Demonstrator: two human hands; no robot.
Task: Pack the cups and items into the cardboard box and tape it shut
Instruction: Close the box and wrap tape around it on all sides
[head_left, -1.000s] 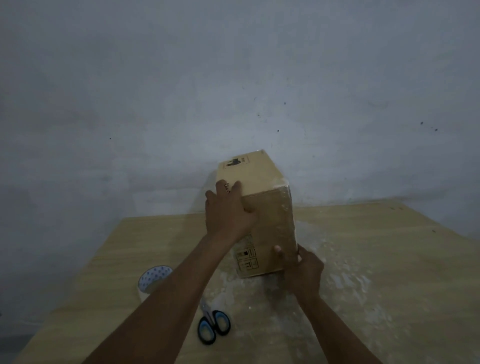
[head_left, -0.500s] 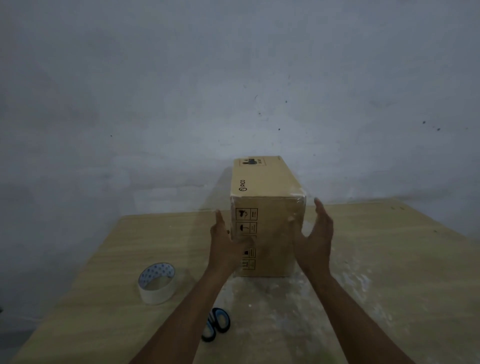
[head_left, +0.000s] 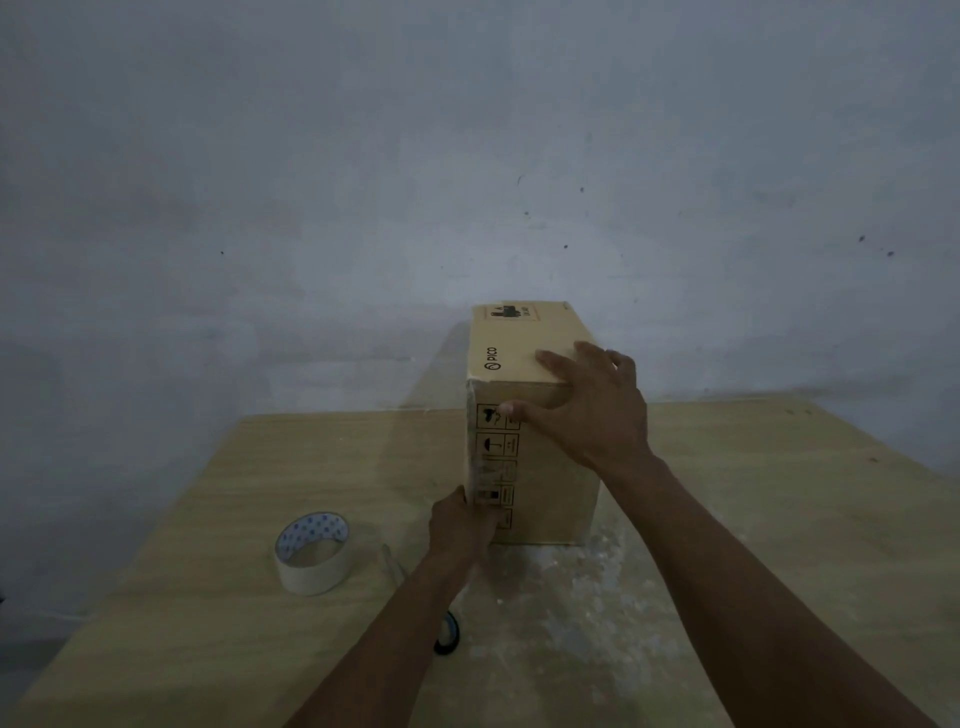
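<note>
A closed cardboard box (head_left: 540, 467) stands on the wooden table (head_left: 779, 519), its short face with printed symbols turned toward me. Clear tape runs down its near left edge. My right hand (head_left: 587, 410) lies spread over the top front corner, fingers on the top face and thumb on the front. My left hand (head_left: 462, 525) presses against the lower left edge of the front face, over the tape. A roll of tape (head_left: 311, 553) sits on the table left of the box. No cups show.
Scissors (head_left: 448, 631) with dark handles lie near my left forearm, mostly hidden by it. A grey wall stands right behind the box. White dusty marks cover the table in front of the box.
The box was tilted, then set upright and square to me. Both hands let go and came back: the right one onto the top corner, the left one onto the lower left edge.
</note>
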